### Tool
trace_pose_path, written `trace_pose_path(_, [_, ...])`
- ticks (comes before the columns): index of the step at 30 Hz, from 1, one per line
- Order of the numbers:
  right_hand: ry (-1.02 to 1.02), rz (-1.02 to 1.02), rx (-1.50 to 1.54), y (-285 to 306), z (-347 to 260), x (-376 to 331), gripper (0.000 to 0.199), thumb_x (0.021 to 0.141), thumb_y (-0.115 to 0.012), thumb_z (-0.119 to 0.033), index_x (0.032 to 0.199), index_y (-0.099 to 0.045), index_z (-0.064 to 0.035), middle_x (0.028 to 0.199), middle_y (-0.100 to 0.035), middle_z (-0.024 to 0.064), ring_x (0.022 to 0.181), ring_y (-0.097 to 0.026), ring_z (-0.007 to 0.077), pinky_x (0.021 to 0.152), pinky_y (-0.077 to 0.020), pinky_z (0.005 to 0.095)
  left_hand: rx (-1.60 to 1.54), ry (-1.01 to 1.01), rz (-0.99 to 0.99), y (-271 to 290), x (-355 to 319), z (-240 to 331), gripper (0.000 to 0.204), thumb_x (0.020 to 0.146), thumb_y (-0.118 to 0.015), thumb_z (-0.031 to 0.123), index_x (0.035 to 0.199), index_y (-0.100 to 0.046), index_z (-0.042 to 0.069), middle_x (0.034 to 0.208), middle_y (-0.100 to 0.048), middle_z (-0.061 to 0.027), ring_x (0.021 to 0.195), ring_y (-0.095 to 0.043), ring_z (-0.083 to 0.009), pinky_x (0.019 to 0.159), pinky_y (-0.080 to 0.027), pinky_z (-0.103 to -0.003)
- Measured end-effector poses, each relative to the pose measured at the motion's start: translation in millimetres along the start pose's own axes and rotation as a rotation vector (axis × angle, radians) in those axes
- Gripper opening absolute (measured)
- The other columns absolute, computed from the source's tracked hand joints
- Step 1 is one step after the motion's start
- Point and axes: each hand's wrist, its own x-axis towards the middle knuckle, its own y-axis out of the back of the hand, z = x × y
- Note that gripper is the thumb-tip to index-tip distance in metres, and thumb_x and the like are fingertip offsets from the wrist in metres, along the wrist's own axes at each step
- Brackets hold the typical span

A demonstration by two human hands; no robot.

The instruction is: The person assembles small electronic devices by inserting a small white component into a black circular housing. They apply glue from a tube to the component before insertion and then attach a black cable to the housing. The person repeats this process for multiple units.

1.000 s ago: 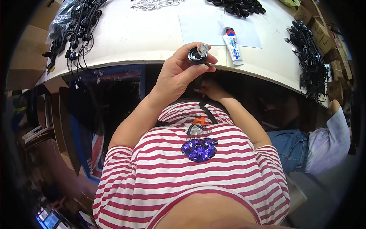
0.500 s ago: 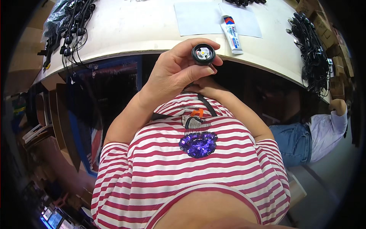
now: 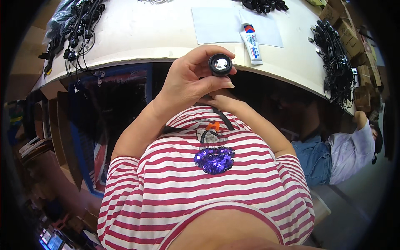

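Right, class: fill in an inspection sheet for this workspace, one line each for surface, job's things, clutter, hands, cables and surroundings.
Surface: white table with a curved front edge, mostly bare in the middle.
Job's things: small round black part with a shiny centre, held up in front of the table edge.
Clutter: white tube with blue and red print lying on a sheet of paper.
Hands: left hand grips the round part by its fingertips; right hand sits lower, mostly hidden behind it.
Cables: black cable bundles at the table's left end and right end.
Surroundings: cardboard boxes at right; another person seated nearby.
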Motion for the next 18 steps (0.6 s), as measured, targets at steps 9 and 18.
trace_pose_path(9, [-0.351,0.149,0.586,-9,15,0,0.024,0.077,-0.066,-0.026,0.085,-0.065,-0.0037,0.074,-0.062,0.0027,0.061,-0.054,0.0087,0.056,-0.0413,0.0214,0.155,-0.025,0.095,19,-6,5,0.043,0.069,-0.07,0.001,0.11,-0.054,0.002,0.09,-0.059,-0.0066,0.082,-0.056,-0.0112,0.075,-0.048,-0.022])
trace_pose_path(18, [-0.295,0.183,0.409,-1,36,-5,0.025,0.082,-0.06,-0.028,0.087,-0.065,-0.0035,0.078,-0.063,0.0044,0.065,-0.055,0.0102,0.065,-0.0432,0.0241,-0.141,0.347,-0.115,31,-19,7,0.037,0.08,-0.049,0.018,0.108,-0.053,-0.005,0.101,-0.057,-0.0128,0.079,-0.058,-0.015,0.076,-0.047,-0.026])
